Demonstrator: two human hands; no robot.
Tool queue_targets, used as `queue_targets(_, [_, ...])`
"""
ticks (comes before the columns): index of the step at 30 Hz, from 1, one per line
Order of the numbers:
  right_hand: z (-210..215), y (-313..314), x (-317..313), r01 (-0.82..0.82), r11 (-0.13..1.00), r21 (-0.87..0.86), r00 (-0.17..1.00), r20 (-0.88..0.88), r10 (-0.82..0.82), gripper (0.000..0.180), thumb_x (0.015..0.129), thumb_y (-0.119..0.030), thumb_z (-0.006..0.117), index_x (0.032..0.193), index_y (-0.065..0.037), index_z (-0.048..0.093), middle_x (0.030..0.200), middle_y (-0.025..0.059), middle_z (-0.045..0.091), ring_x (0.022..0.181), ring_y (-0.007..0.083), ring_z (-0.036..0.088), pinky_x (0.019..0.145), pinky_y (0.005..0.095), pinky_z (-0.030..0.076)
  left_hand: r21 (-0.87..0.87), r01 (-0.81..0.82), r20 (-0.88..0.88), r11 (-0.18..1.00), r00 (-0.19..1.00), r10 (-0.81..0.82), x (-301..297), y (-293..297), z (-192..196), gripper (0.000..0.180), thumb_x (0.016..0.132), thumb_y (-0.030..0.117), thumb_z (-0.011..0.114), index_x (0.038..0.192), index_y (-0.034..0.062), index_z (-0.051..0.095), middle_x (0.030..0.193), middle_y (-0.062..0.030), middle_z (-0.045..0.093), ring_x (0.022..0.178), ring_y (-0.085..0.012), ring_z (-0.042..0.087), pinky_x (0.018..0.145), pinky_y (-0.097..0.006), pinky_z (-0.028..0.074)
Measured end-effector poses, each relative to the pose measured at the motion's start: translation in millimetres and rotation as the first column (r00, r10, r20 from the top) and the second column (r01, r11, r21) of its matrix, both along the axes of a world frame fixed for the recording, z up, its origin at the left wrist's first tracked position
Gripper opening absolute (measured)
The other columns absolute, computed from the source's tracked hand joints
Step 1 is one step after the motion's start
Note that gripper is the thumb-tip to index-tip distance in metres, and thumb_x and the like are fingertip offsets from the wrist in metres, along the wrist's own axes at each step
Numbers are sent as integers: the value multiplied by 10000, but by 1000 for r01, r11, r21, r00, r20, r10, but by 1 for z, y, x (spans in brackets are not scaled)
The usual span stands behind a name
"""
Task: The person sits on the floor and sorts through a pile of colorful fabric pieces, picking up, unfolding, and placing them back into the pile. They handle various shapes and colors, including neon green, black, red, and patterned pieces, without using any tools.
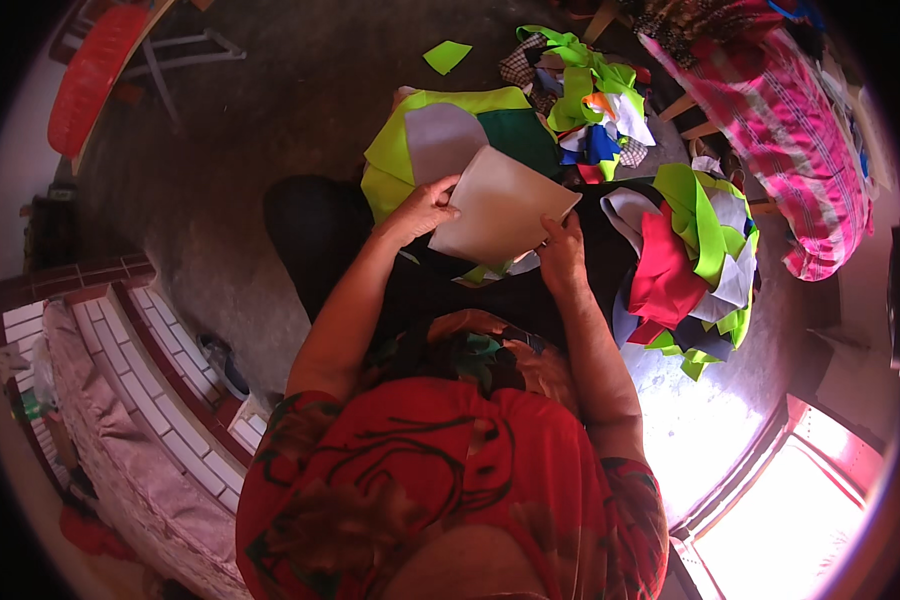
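A pale, roughly square sheet [505, 205] is held up in front of my lap; whether it is cloth or card I cannot tell. My left hand [428, 208] pinches its left edge, and my right hand [564, 250] grips the lower right corner with the thumb on top. Just beyond the sheet, over my knees, lie fabric pieces: a yellow-green one [385, 180], a light grey one [440, 142] and a dark green one [522, 138]. The sheet covers part of them.
To the right is a heap of lime, red and grey cloth scraps [670, 270]. Another mixed scrap pile [600, 110] lies farther ahead, near a single lime scrap [447, 56]. Pink checked cloth [790, 130] drapes at the far right. A bright doorway [780, 510] opens lower right.
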State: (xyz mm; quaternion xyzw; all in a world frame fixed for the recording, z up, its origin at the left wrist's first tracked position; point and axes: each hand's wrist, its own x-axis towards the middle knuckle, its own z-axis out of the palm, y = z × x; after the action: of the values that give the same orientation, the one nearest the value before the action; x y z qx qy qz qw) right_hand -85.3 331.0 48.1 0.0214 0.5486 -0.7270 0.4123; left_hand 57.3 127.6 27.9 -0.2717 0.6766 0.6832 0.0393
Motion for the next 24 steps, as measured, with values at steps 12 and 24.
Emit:
queue_targets(12, [-24,0,8,-7,966,259,724,-665,184,657,816,-23,586,1419,-60,329,1352,189,413,1254,319,410,1066,371,324,-257,87,97,962,993,-63,-9,13,-19,669,744,-44,649,1360,70,413,846,-123,669,752,-190,642,657,-318,498])
queue_targets(24, [-41,1,15,-209,697,686,355,-611,708,721,785,-324,674,1391,-74,373,1318,301,368,1258,447,381,1059,438,338,-516,110,214,850,977,3,-11,12,-11,669,672,84,740,1287,129,481,805,-97,636,738,-276,635,666,-392,501])
